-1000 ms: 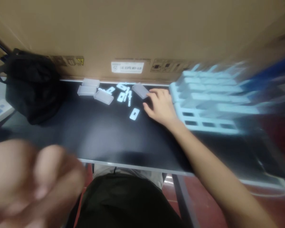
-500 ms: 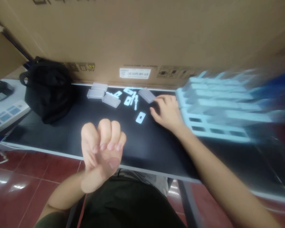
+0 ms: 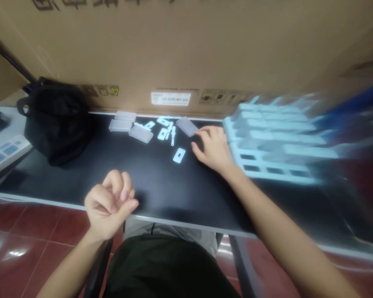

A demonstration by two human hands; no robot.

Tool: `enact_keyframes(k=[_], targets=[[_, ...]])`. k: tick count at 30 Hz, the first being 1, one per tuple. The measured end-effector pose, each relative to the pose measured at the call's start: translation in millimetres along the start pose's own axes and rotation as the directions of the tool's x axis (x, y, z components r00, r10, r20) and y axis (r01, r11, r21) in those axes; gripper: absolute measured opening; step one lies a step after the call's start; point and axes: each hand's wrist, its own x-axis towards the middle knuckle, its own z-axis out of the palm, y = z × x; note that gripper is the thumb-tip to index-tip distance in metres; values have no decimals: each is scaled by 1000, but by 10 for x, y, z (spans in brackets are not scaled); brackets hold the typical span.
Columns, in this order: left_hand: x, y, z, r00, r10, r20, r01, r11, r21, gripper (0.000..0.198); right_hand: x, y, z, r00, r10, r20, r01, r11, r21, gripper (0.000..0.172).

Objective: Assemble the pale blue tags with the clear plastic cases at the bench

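Observation:
My left hand is held above the table's front edge, palm up, its fingers curled in with nothing visible inside. My right hand rests on the black table top, palm down, thumb apart from the fingers. Its fingertips are beside a translucent plastic box; I cannot tell if they touch it. A flat light-blue plate with a slot lies alone left of that hand. Behind it several light-blue plates and thin stick-like pieces lie in a loose pile. A light-blue slotted rack stands just right of my right hand.
More translucent boxes lie left of the pile. A black bag stands at the left on the table. Behind everything rises a large cardboard box. A white box with blue squares is at the far left.
My left hand has moved lower and to the left and turned, its fingers still curled. The view has shifted slightly. My right hand stays by the translucent box.

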Motion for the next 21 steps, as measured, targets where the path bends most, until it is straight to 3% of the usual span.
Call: enact_keyframes(k=[5, 11, 15, 17, 21], targets=[[-379, 218, -558, 983, -173, 55, 163, 975, 153, 40, 1, -10, 5, 1000, -5, -2, 5, 1000, 14, 37], [-1062, 592, -1255, 944, -300, -135, 326, 909, 260, 40, 2, -25, 9, 1000, -12, -5, 12, 1000, -21, 36], [-1541, 799, -1638, 869, -417, -267, 488, 811, 323, 40, 31, -49, 37, 999, -49, 3, 49, 997, -64, 36], [-1764, 851, -1808, 779, -509, -366, 619, 715, 325, 44, 71, -83, 59, 996, -86, 17, 87, 993, -82, 36], [-2191, 768, -2115, 439, -667, -602, 890, 416, 187, 52, 207, -213, 91, 984, -172, 53, 175, 982, -71, 34]])
